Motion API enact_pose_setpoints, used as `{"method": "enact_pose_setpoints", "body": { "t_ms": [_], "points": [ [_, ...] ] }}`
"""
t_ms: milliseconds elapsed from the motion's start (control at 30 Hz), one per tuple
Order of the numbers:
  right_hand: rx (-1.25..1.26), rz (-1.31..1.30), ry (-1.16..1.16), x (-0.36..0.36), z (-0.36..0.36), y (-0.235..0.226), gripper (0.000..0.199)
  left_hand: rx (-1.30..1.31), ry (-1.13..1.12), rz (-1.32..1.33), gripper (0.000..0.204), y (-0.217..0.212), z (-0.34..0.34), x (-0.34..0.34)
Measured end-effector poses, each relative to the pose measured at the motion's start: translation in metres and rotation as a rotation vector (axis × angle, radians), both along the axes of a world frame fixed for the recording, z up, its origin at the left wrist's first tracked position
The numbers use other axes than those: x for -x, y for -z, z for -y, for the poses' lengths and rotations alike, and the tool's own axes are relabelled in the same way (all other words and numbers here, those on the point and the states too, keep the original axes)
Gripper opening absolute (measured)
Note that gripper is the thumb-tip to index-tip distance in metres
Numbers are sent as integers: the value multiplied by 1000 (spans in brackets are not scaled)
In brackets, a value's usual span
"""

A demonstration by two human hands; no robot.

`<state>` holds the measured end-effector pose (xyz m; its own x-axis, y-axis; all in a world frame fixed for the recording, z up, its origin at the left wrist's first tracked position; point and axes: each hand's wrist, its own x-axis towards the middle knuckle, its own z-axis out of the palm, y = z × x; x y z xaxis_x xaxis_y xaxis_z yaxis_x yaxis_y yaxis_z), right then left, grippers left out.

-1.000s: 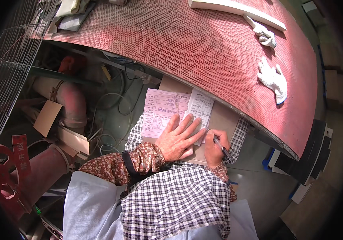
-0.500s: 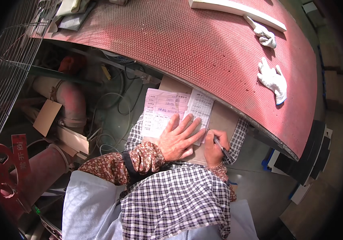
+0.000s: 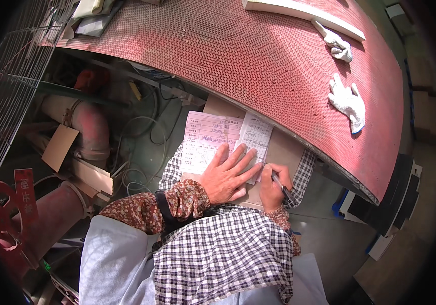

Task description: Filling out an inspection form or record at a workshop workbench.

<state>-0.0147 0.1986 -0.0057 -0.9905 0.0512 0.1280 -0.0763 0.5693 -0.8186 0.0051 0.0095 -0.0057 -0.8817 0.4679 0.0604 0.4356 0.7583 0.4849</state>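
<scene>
The left hand (image 3: 226, 175) lies flat, fingers spread, on pink and white printed forms (image 3: 226, 137) (gridded, creased); the right hand (image 3: 274, 184) grips a pen (image 3: 282, 186)

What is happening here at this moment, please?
A person is filling in paperwork on their lap. The left hand lies flat on a pink form and a white sheet, which rest on a brown board. The right hand grips a pen by the white sheet's lower edge. Behind them, two white gloves lie untouched on a red perforated table.
</scene>
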Motion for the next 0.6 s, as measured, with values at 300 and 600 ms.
{"method": "enact_pose_setpoints", "body": {
  "t_ms": [300, 600],
  "points": [
    [22, 25, 17, -1, 0, 1, 14, 14, 13, 12, 80, -3, 1, 2],
    [8, 4, 8, 0, 0, -1, 13, -7, -15, -12, 79, 3, -2, 0]
  ]
}}
